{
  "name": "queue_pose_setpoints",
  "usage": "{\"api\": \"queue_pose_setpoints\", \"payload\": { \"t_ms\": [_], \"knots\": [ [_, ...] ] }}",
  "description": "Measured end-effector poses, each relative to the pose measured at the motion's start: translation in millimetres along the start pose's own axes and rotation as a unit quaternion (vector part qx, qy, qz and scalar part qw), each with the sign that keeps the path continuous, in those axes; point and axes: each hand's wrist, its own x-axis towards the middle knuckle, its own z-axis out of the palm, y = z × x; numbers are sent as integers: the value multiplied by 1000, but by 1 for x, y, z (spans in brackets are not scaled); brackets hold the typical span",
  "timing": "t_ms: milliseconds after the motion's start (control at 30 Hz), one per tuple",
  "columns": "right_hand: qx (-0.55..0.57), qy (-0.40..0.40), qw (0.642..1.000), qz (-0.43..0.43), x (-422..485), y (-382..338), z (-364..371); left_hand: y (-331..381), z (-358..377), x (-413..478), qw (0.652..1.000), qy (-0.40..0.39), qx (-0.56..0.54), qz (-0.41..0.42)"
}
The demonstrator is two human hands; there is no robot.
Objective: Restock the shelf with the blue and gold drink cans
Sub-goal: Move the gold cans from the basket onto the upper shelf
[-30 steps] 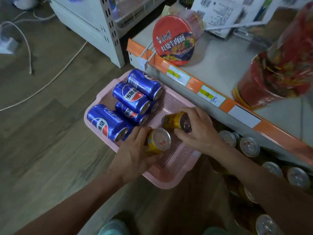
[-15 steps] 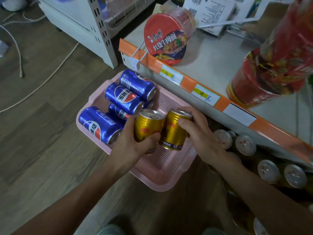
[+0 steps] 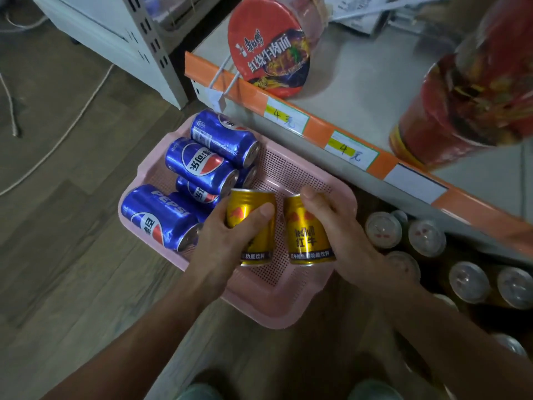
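Left hand (image 3: pixel 219 243) grips one upright gold Red Bull can (image 3: pixel 253 223), right hand (image 3: pixel 343 235) grips another (image 3: pixel 307 235), both above pink basket (image 3: pixel 288 307); blue Pepsi cans (image 3: pixel 199 168) lie far-left inside

We have one view only, worn on the head, facing forward and steeply down. It sits close above the left grip (image 3: pixel 213 243) and right grip (image 3: pixel 346 238), mid-frame; pink tray (image 3: pixel 277 316) under them, shelf (image 3: pixel 317 131) beyond to their right, floor (image 3: pixel 57 226) to their left.
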Motion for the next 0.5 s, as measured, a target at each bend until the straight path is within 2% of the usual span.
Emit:
{"api": "queue_pose_setpoints", "payload": {
  "t_ms": [133,333,500],
  "knots": [
    [62,21,997,44,-48,-27,-3,33,9,-31,999,16,-10,-39],
    [94,53,988,113,-160,-106,-14,129,31,-114,997,-21,12,-80],
    [151,81,981,89,-265,-200,-18,242,67,-197,994,-53,35,-89]
  ]
}}
